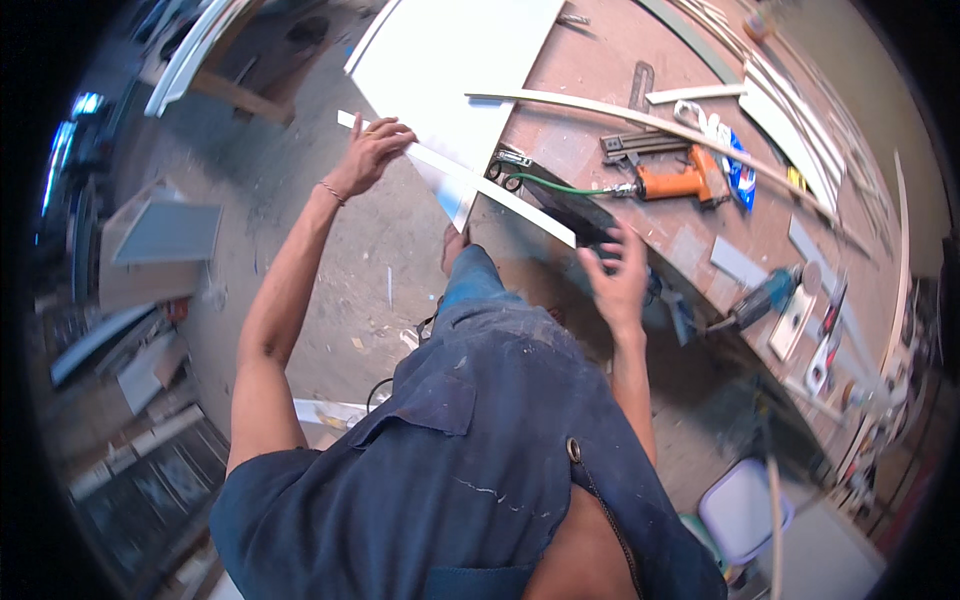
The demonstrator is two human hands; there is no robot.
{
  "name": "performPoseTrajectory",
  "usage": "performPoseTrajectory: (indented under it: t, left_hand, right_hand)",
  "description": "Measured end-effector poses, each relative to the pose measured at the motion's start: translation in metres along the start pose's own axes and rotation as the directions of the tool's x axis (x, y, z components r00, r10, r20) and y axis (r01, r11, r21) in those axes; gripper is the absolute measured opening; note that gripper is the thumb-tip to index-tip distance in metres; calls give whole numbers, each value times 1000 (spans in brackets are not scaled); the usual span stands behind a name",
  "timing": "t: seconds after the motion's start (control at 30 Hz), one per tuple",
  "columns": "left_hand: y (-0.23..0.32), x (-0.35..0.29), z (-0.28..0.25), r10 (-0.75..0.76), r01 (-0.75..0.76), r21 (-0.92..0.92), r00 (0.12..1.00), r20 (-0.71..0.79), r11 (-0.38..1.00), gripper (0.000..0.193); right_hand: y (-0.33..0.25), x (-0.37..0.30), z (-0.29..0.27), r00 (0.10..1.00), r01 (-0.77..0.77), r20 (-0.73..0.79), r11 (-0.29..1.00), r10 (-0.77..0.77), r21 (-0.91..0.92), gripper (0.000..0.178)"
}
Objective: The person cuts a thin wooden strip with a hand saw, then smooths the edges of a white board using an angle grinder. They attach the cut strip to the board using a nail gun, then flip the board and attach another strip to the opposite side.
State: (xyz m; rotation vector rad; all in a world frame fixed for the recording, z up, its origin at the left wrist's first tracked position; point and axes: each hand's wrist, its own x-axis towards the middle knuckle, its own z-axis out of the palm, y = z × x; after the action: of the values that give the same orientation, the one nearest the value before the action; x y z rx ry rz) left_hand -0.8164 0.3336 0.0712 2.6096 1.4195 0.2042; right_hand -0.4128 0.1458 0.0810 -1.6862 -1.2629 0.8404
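Observation:
A narrow white strip [500, 196] lies across the near end of a large white panel [455, 60], sticking out past it on both sides. My left hand [372, 158] is at the strip's left part, fingers bent over it and thumb raised beside it. Part of the strip is hidden under those fingers. Close to the strip's right end is my right hand [622, 268], slightly blurred, its fingers apart and nothing visible in it. The panel's far part rests on the workbench [590, 65], and its near corner hangs over the bench edge.
On the bench lie an orange air nailer [672, 183] with a green hose [565, 186], a long thin wooden strip [590, 106], a teal power tool [768, 298] and several offcuts. Board pieces [165, 235] stand at the left. A pale tub [745, 510] is at lower right.

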Motion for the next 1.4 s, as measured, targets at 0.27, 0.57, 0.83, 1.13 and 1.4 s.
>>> performPoseTrajectory:
  t: [0.27, 0.57, 0.83, 1.13, 1.4]
  left_hand:
    - [-147, 74, 14, 290, -283, -66, 937, 196, 957, 31]
    - [-204, 113, 27, 503, -483, -141, 839, 208, 864, 35]
    - [-212, 106, 32, 532, -515, -165, 843, 80, 841, 42]
    - [-271, 128, -15, 487, -498, 41, 860, 150, 866, 69]
    - [-300, 147, -16, 480, -473, -81, 870, 116, 877, 33]
  right_hand:
    - [-11, 3, 167, 987, -150, 30, 974, 157, -167, 75]
    - [-44, -32, 235, 894, -354, -330, 929, 303, -105, 49]
    - [-43, -23, 283, 817, -320, -526, 944, 235, -75, 34]
    - [-47, -19, 284, 870, -256, -487, 915, 78, -311, 36]
    - [-41, -15, 272, 915, -249, -386, 917, 118, -311, 31]
